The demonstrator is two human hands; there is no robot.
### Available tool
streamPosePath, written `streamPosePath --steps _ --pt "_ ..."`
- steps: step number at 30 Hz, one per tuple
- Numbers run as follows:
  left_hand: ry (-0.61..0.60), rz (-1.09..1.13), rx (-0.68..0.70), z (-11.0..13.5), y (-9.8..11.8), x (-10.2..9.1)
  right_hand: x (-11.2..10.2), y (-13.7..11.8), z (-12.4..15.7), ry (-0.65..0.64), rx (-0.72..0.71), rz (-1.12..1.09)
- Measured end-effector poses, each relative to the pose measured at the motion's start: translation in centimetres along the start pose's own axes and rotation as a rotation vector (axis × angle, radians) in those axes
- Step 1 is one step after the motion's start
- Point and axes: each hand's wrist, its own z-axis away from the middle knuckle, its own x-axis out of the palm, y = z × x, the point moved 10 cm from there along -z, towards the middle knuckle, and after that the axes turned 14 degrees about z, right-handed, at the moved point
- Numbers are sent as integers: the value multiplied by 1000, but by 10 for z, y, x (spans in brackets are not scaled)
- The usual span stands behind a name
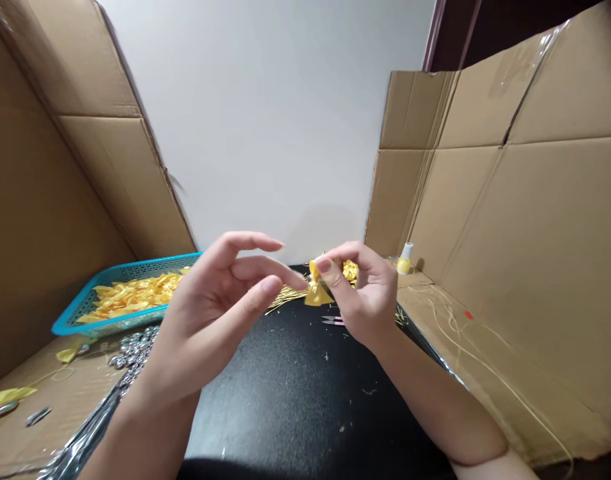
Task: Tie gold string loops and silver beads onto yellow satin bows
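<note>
Between the thumb and forefinger of my right hand [368,290] is a small yellow ribbon bow [318,293], held up over the black work surface [290,393]. My left hand [230,293] is to the left of the bow with its fingers apart. One of its fingertips reaches the bow's left edge; whether it touches, I cannot tell. Behind the hands lies a bundle of thin gold wire ties [285,298], partly hidden. Small scissors [332,321] lie on the black surface, their handles covered by my right hand.
A blue plastic basket [68,327] of yellow ribbon bows [135,297] stands at left. Silver button-like pieces [135,350] are heaped in front of it. A thread cone [405,259] stands at right, with loose thread [452,327] nearby. Cardboard walls [535,220] flank both sides.
</note>
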Motion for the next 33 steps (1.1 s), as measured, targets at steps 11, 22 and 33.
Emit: streamPosePath --steps 11,22,33 --pt "-305 -312 -222 -5 -30 26 16 14 5 -93 110 -224" --pt "-357 -88 -244 -7 -36 31 16 2 2 -161 5 -301" --pt "-374 55 -353 -8 -59 24 19 2 2 -214 15 -297"
